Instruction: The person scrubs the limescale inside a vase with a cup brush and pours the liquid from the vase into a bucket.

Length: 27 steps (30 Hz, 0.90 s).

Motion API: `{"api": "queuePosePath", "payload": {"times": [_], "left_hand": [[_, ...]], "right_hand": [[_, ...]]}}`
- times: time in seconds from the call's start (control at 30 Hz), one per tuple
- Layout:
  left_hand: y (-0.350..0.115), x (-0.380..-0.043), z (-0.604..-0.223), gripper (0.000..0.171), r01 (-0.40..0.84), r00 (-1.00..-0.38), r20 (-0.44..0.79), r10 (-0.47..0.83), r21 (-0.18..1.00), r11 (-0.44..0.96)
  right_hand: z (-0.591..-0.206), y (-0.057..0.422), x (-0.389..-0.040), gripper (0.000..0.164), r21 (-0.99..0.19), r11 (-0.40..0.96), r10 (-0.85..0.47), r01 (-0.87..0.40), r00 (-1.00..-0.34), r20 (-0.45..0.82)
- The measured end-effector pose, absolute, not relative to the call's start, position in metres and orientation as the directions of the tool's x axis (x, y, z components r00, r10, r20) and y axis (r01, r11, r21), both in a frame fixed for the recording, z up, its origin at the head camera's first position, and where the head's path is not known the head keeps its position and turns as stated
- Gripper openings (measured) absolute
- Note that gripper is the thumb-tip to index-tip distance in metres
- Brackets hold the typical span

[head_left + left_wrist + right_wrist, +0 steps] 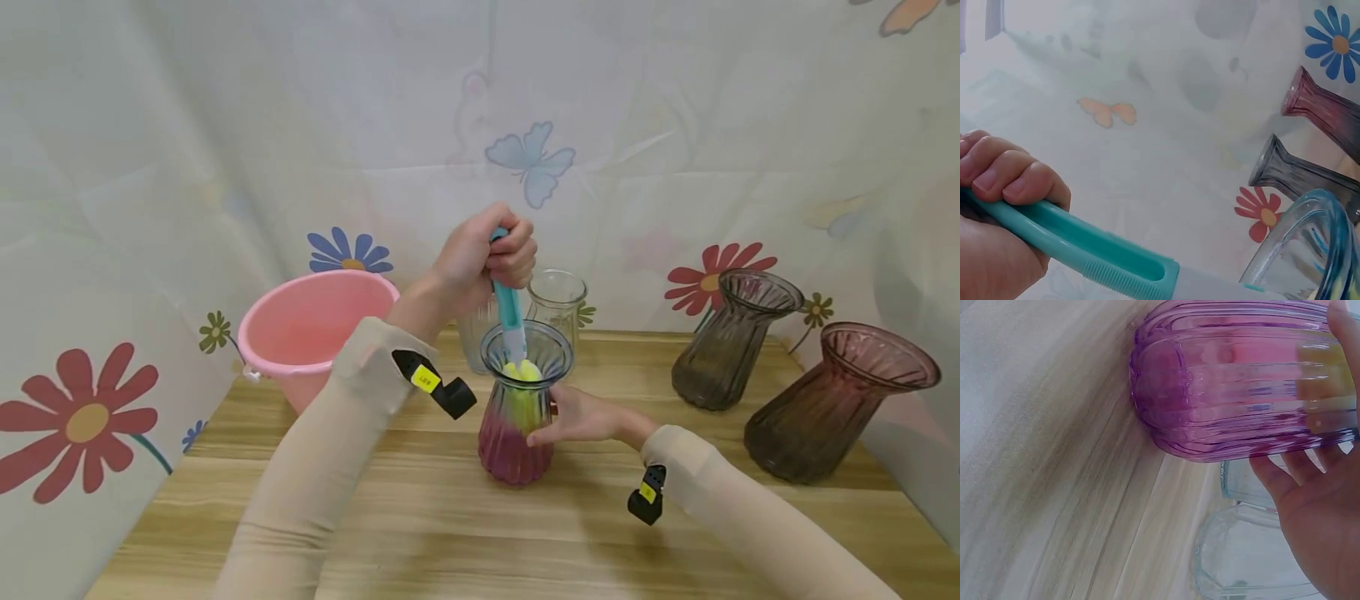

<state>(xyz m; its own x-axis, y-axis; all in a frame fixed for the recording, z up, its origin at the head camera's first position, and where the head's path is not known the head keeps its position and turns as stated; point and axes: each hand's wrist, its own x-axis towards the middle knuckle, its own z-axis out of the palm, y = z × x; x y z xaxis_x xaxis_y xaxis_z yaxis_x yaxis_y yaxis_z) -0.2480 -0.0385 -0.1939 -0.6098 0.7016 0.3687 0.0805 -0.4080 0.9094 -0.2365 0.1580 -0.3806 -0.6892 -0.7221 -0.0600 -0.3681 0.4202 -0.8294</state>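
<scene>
My left hand (501,254) is wrapped round the teal handle of a bottle brush (509,307), whose white neck runs down through the mouth of a ribbed glass vase (516,457). Inside the vase shows the brush's yellow sponge head (522,372). The vase is bluish at its flared rim and purple toward its base. Low on its right side my right hand (583,415) holds it, thumb across the front and fingers behind. In the right wrist view those fingers (1297,469) curl round the purple glass. The left wrist view shows the fist (1016,175) around the handle.
A pink bucket (300,390) stands to the left, partly behind the left forearm. Clear glass vases (557,310) are behind the held one. To the right stand a grey vase (727,350) and a pink-and-grey vase (817,417). A flowered cloth hangs behind the wooden table (450,533).
</scene>
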Motion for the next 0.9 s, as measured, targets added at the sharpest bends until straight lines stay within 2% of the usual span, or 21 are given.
{"api": "queuePosePath", "payload": {"times": [0.6,0.9], "left_hand": [[-0.063,-0.235,-0.165,0.040,0.124,-0.687,0.482,0.543,0.815,-0.566],[-0.080,-0.231,-0.159,0.038,0.217,-0.691,0.575,0.439,0.743,-0.633]], "right_hand": [[-0.383,0.158,-0.233,0.073,-0.819,0.417,-0.713,-0.394,-0.701,-0.026],[-0.384,0.159,-0.232,0.079,-0.804,0.434,-0.692,-0.407,-0.722,-0.008]]}}
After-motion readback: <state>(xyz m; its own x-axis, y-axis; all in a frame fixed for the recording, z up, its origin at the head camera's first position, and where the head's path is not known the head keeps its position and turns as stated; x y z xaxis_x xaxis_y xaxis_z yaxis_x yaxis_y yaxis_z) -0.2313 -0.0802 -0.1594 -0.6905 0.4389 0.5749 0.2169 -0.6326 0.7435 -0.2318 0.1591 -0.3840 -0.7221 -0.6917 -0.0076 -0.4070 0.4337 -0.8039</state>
